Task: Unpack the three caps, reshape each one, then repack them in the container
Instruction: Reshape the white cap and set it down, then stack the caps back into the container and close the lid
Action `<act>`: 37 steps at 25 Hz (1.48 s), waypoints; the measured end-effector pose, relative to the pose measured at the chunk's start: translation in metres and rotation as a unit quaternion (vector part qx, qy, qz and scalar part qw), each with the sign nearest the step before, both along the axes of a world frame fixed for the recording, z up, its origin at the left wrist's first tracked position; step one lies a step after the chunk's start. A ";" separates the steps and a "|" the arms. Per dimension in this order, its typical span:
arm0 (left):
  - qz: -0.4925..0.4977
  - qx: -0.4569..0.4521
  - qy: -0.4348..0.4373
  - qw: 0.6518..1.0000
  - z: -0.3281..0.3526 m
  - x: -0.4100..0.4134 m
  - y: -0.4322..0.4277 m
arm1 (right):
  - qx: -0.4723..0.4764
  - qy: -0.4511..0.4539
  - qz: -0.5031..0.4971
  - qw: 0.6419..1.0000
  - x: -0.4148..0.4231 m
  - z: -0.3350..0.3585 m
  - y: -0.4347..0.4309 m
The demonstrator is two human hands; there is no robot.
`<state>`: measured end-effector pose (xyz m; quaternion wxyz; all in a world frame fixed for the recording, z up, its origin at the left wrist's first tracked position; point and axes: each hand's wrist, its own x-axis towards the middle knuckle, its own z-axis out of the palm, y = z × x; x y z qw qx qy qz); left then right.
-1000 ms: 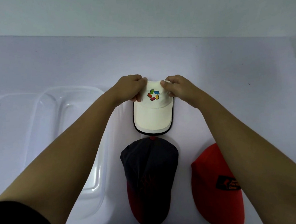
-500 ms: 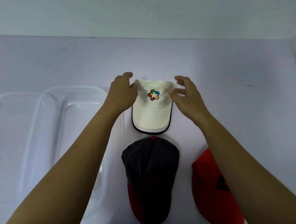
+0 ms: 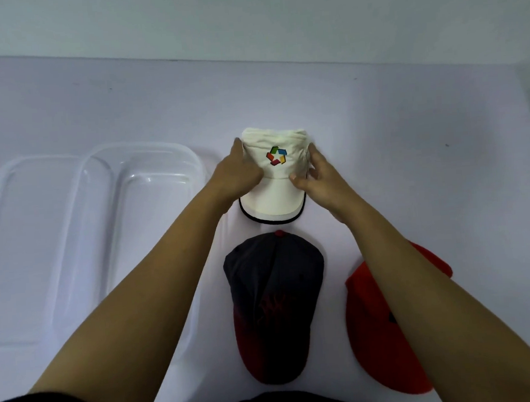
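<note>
I see left hand and right hand gripping white cap by crown sides mid-worktop, likely pressing it into shape. Dark cap, red cap wait near front edge. Container at left, empty.

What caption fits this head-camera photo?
Both hands shape a white cap beside a clear container.

White cap farthest, black-and-red cap nearer, red cap right, clear container left
</note>
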<state>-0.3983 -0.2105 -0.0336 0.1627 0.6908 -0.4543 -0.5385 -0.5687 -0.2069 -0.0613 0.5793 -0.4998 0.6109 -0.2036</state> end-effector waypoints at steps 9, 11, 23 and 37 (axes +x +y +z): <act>0.025 -0.129 -0.072 0.989 0.016 -0.006 0.147 | -0.018 -0.020 -0.180 0.983 0.006 0.045 0.133; 0.036 -0.124 -0.079 0.989 0.007 -0.015 0.191 | 0.017 -0.001 -0.171 0.985 0.008 0.032 0.165; -0.063 -0.061 -0.079 0.993 -0.028 -0.025 0.240 | 0.163 -0.034 -0.186 0.968 0.010 -0.004 0.193; 0.084 0.052 0.211 0.972 -0.031 0.002 0.254 | 0.144 -0.174 -0.213 0.951 0.006 -0.006 0.206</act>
